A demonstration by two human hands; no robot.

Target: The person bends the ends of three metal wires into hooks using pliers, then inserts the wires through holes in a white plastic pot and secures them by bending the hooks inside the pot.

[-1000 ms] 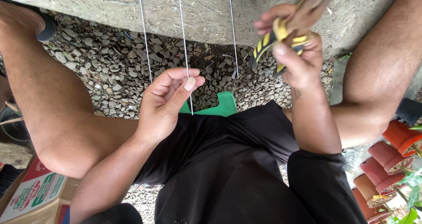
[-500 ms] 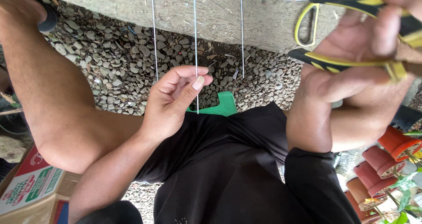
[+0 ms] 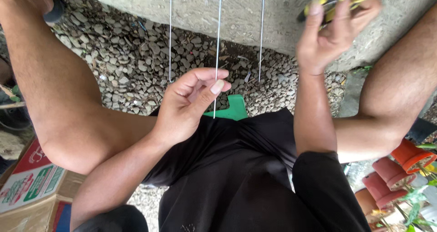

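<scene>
Near the middle of the frame the left hand (image 3: pixel 189 107) was curled, its thumb and forefinger pinched onto the middle one (image 3: pixel 217 54) of three thin, straight grey metal wires that ran down from the top edge across a rough grey concrete slab (image 3: pixel 246 18). That wire's free end showed just below the fingertips, over a small green plastic piece (image 3: pixel 234 109) lying on the grey gravel (image 3: pixel 123 59). The left wire (image 3: pixel 170 36) and the right wire (image 3: pixel 261 36) hung untouched, their lower ends loose above the stones. In the upper right the right hand (image 3: pixel 332 36) was raised, fingers loosely wrapped round black-and-yellow handled pliers (image 3: pixel 334 0), well apart from every wire. Judging from this, the work was at an early point: one wire was gripped and steadied, the tool had not yet met it, and two wires waited. A printed cardboard box (image 3: pixel 32 182) sat at lower left, terracotta pots (image 3: pixel 396 173) at lower right
</scene>
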